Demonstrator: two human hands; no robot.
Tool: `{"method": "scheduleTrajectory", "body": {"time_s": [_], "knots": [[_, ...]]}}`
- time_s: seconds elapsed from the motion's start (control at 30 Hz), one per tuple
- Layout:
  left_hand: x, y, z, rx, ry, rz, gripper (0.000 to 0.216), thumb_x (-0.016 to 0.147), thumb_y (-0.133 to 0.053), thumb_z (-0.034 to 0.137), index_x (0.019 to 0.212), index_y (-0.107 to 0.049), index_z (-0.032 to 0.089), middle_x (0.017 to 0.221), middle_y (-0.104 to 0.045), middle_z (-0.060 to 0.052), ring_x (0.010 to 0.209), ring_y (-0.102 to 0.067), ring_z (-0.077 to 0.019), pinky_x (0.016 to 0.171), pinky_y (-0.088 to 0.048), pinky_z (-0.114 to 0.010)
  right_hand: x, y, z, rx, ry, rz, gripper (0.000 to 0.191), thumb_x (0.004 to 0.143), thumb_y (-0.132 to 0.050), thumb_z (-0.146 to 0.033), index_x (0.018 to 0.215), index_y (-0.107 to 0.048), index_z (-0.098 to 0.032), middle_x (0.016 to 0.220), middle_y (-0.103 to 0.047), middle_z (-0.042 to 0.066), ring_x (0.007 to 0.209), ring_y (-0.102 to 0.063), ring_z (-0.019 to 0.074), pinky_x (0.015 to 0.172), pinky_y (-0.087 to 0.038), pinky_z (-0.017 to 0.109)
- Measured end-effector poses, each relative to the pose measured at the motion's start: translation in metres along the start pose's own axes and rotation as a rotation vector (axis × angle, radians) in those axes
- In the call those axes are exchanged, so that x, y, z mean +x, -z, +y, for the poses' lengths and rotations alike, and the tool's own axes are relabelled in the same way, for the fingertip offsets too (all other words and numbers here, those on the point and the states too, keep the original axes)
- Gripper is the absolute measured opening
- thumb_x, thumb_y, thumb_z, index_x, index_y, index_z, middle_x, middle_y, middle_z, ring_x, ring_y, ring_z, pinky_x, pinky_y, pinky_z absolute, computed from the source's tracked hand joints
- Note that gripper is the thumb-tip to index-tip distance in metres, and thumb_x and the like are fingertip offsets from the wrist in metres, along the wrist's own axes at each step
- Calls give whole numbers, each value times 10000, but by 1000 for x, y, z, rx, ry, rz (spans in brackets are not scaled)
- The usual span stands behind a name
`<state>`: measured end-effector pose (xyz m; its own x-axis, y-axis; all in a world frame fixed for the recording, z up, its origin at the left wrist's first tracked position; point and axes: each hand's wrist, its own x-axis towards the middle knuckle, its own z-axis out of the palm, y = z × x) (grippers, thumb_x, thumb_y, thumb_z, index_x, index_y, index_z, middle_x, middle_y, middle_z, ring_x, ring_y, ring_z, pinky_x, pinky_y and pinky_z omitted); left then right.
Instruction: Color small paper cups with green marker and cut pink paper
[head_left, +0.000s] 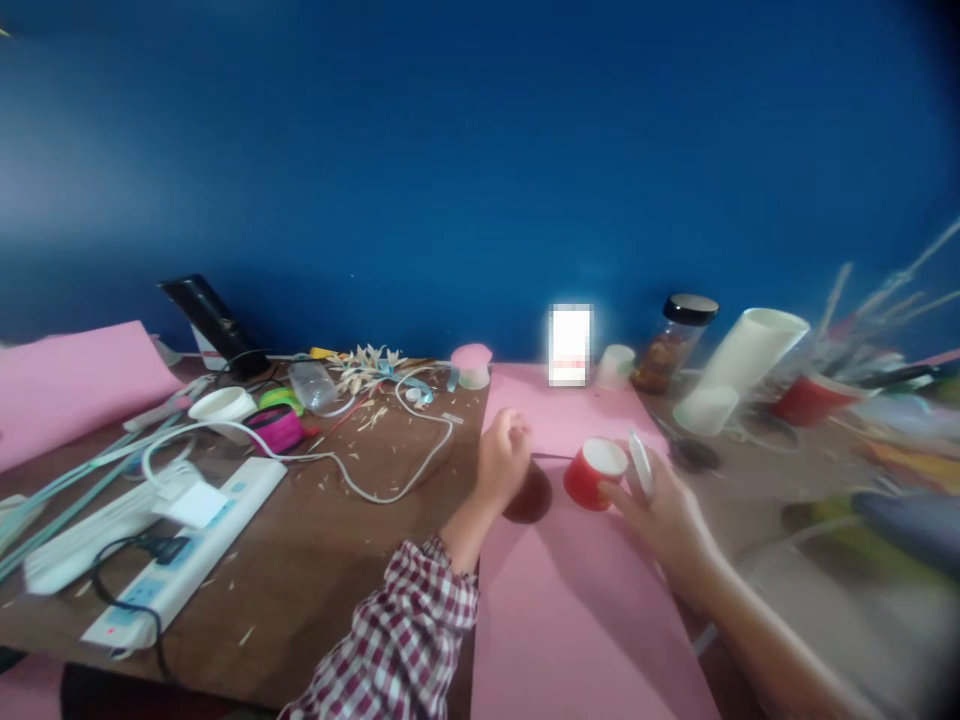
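Observation:
My right hand (660,505) grips a small red cup (583,482), tilted, with a pale top facing up. A white, flat, oblong thing (640,462) stands up between the thumb and fingers of that same hand; its kind is unclear. To the left of the cup is my left hand (506,455), its fingers curled in; whether they hold something small is hidden. Under and beside the left wrist shows a dark brown round patch (531,495), perhaps a disc. Pink sheets (577,610) lie beneath both hands.
At left are a white power strip (202,560), cables, a magenta tape roll (277,428) and a white cup (223,405). Along the blue wall stand a pink-topped tub (472,366), a bright pixelated box (570,345), a black-lidded jar (675,342) and a white tube (742,365).

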<state>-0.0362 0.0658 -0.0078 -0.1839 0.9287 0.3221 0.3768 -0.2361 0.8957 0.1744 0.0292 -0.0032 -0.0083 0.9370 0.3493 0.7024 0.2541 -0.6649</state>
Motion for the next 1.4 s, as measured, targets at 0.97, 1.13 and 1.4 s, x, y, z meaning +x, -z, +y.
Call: {"method": "scheduleTrajectory", "body": {"time_s": [0.97,1.13,1.4], "knots": [[-12,-9,11,-83,-120,-460,355,877,-391,181,1174,-583,204,1122,-659,-68,1047,-600,-207,920,-476,-352,0,3,-8,37,-50,-48,500,758,-624,-404,1202,-537,-191,844,-684,25,679,-607,187,654,-474,293],[-12,-9,9,-94,-106,-464,339,877,-399,181,1155,-594,195,1117,-657,-66,1058,-592,-205,934,-468,-353,-1,3,-8,21,-40,-58,525,761,-622,-397,1232,-519,-191,848,-675,16,633,-575,160,656,-466,282],[-17,-6,19,-189,-86,-577,456,743,-635,211,1188,-537,196,1154,-614,-100,976,-626,-223,829,-524,-339,0,5,-8,8,-21,-58,505,763,-619,-414,1204,-525,-186,830,-671,18,650,-592,172,634,-460,273]]}}
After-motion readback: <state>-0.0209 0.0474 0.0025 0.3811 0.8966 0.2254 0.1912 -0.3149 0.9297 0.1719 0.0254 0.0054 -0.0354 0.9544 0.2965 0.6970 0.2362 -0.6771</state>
